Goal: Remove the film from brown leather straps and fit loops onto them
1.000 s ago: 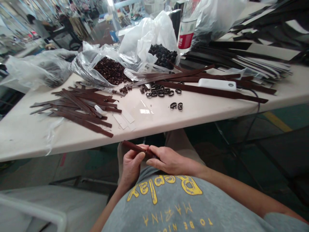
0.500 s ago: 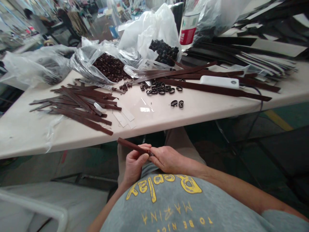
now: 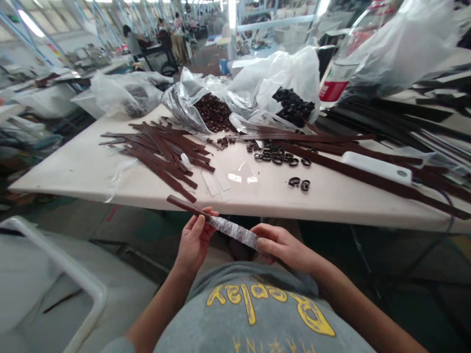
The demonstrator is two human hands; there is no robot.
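Observation:
Between my hands, in front of the table edge, slants a dark brown leather strap (image 3: pixel 183 204) with a crinkled pale plastic wrapping (image 3: pixel 231 228) round its middle. My left hand (image 3: pixel 196 239) pinches the strap with thumb and fingers just where the wrapping begins. Closed on the wrapped part's other end is my right hand (image 3: pixel 281 245); the strap's tail below it is partly hidden. On the table beyond my left hand lies a pile of similar brown straps (image 3: pixel 162 157). Several dark loops (image 3: pixel 275 154) are heaped further right, with two loops (image 3: pixel 299 184) apart from them.
Behind stand a bag of small brown pieces (image 3: pixel 215 112), a bag of black loops (image 3: pixel 294 105) and a bottle (image 3: pixel 334 81). A white power bank-like box (image 3: pixel 375 167) rests on long brown strips at right. A white tubular rail (image 3: pixel 99 294) is at lower left.
My hands have moved apart, the right one sliding rightward, and the plastic-wrapped stretch of strap now shows between them. The head view has tilted up and shifted left.

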